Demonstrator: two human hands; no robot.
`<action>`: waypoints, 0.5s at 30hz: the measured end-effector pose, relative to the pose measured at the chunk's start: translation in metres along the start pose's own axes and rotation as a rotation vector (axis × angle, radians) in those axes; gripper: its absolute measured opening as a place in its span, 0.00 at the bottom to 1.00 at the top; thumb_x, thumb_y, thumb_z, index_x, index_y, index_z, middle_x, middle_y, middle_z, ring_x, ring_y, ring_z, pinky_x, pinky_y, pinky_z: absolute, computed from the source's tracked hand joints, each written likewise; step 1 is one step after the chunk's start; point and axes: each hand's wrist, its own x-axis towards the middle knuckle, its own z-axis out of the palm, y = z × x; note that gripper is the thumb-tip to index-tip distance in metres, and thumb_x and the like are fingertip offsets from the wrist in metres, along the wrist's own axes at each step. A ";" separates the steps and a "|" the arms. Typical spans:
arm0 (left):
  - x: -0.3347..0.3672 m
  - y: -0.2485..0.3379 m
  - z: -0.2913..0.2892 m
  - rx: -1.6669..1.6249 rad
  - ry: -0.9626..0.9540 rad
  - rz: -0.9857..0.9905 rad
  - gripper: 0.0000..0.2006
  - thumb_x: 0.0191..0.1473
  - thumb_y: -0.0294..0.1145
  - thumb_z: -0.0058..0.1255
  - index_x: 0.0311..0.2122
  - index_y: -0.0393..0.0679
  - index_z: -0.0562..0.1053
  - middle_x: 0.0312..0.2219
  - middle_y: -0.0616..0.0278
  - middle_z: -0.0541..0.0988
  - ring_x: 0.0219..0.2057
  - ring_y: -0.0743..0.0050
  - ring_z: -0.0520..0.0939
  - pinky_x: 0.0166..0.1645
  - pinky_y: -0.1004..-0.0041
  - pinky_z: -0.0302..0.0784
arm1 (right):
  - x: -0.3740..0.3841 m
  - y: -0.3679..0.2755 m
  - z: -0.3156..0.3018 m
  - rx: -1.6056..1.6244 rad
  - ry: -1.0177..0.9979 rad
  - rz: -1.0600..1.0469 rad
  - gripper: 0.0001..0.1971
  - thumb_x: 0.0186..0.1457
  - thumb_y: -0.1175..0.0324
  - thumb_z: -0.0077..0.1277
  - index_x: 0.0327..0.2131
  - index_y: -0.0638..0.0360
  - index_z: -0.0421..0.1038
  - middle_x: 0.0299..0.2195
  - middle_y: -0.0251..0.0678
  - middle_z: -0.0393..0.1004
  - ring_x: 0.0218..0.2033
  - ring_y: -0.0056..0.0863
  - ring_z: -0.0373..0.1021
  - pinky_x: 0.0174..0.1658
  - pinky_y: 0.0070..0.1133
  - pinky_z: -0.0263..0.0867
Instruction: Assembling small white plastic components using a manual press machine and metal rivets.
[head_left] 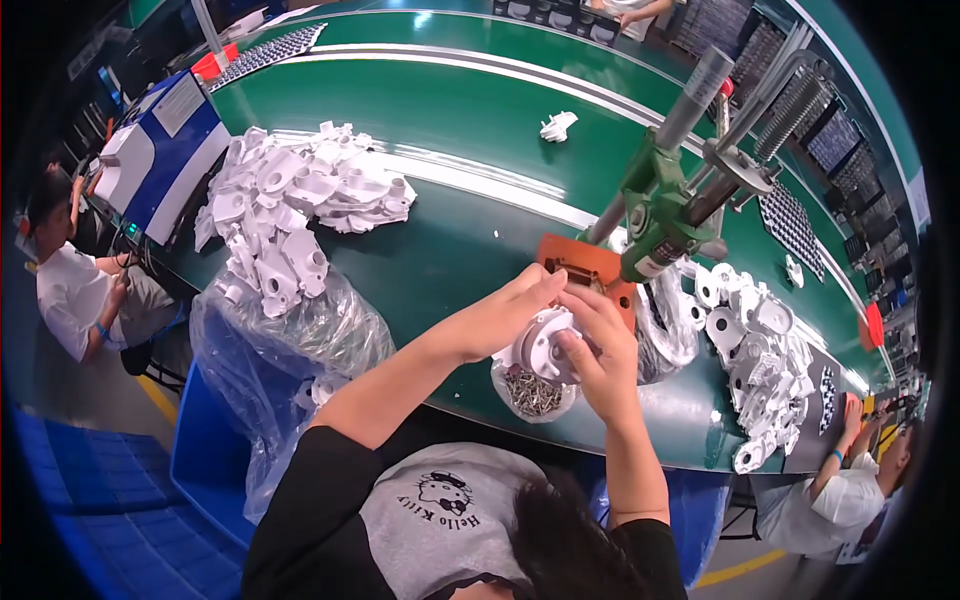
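Observation:
My right hand [606, 350] is closed round a round white plastic housing [546, 345], its thumb across the near face. Close against it, my left hand [512, 315] has its fingers pressed together near the housing's upper edge; what sits between its fingertips is hidden. Both hands are just in front of the orange base [580, 262] of a green hand press [665, 215]. Below the housing, a clear bag or bowl holds many small metal pins [535, 393], partly covered by the housing.
White plastic parts [300, 185] lie heaped at the left, above a plastic-lined blue bin [215, 440]. More white parts [765, 350] lie at the right. A single white part [558, 126] rests on the green conveyor [450, 100]. People [80, 290] sit on both sides.

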 end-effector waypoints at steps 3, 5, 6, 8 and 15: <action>0.004 -0.010 0.001 -0.086 0.002 -0.118 0.17 0.64 0.47 0.28 0.36 0.43 0.62 0.30 0.68 0.65 0.32 0.86 0.66 0.38 0.81 0.66 | -0.006 0.004 -0.003 0.375 -0.090 0.388 0.16 0.50 0.74 0.51 0.45 0.64 0.71 0.38 0.40 0.72 0.37 0.28 0.70 0.41 0.20 0.65; 0.007 -0.013 0.002 -0.072 0.010 -0.151 0.16 0.64 0.46 0.29 0.36 0.44 0.62 0.30 0.69 0.65 0.32 0.87 0.66 0.38 0.82 0.66 | -0.010 0.008 0.000 0.317 -0.078 0.354 0.16 0.50 0.76 0.51 0.45 0.64 0.70 0.37 0.39 0.73 0.34 0.26 0.71 0.38 0.18 0.65; 0.008 -0.014 0.004 -0.073 0.006 -0.153 0.16 0.64 0.46 0.29 0.36 0.44 0.62 0.30 0.69 0.65 0.32 0.87 0.66 0.38 0.82 0.66 | -0.012 0.010 0.003 0.175 -0.031 0.229 0.16 0.49 0.77 0.51 0.45 0.64 0.70 0.37 0.39 0.73 0.34 0.26 0.70 0.38 0.18 0.66; 0.009 -0.014 0.010 -0.153 0.035 -0.137 0.16 0.64 0.47 0.29 0.36 0.44 0.62 0.29 0.70 0.64 0.31 0.85 0.65 0.37 0.80 0.66 | -0.014 0.015 0.008 0.008 0.039 0.064 0.17 0.47 0.77 0.53 0.44 0.63 0.70 0.34 0.39 0.72 0.31 0.26 0.70 0.36 0.19 0.65; 0.005 -0.042 -0.005 -0.776 -0.203 -0.113 0.17 0.59 0.45 0.40 0.45 0.44 0.57 0.46 0.53 0.71 0.46 0.65 0.74 0.49 0.65 0.71 | -0.024 0.042 0.003 0.560 0.183 0.480 0.12 0.57 0.64 0.46 0.35 0.65 0.69 0.23 0.29 0.70 0.24 0.14 0.64 0.30 0.15 0.62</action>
